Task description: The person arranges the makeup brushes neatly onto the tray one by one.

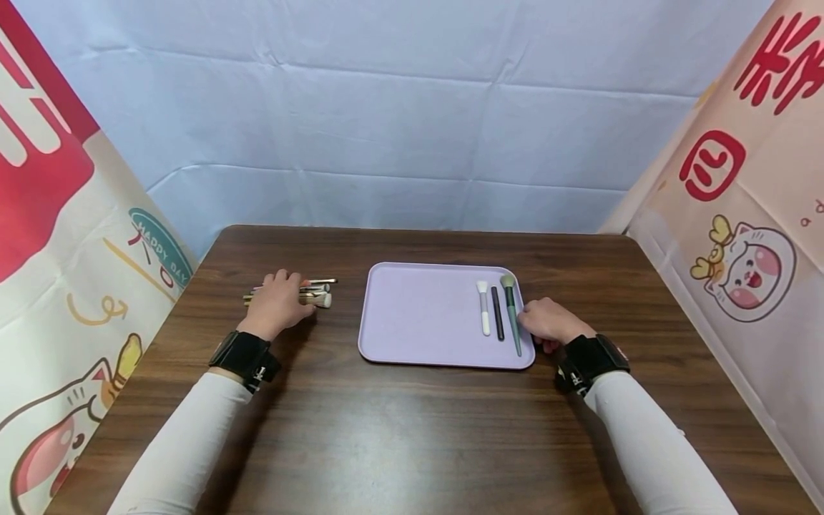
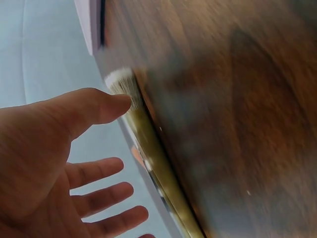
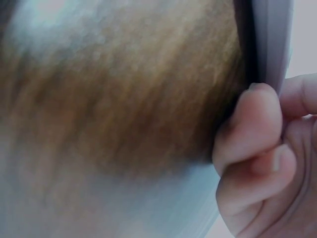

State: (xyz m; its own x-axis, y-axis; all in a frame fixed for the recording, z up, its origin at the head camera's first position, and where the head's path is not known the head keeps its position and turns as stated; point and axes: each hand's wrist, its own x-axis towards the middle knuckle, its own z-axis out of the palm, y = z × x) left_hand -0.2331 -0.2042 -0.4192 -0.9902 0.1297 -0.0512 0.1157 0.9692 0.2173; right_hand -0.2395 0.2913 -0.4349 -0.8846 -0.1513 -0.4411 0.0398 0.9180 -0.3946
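Note:
My left hand (image 1: 275,304) reaches over a small pile of makeup brushes (image 1: 320,300) on the left of the table. In the left wrist view its fingers are spread and the thumb overlaps the bristles of an olive-handled brush (image 2: 159,163). At the right end of a lilac tray (image 1: 418,315), my right hand (image 1: 552,323) grips the rim, with curled fingers on one side and the thumb on the other. Lying side by side on the tray are a white brush (image 1: 485,309), a slim black stick (image 1: 498,315) and a green brush (image 1: 512,315).
The wooden table (image 1: 380,429) extends in front of the tray and on both sides. A pale blue cloth (image 1: 399,129) hangs behind it. Printed sheets (image 1: 727,286) flank the table at left and right.

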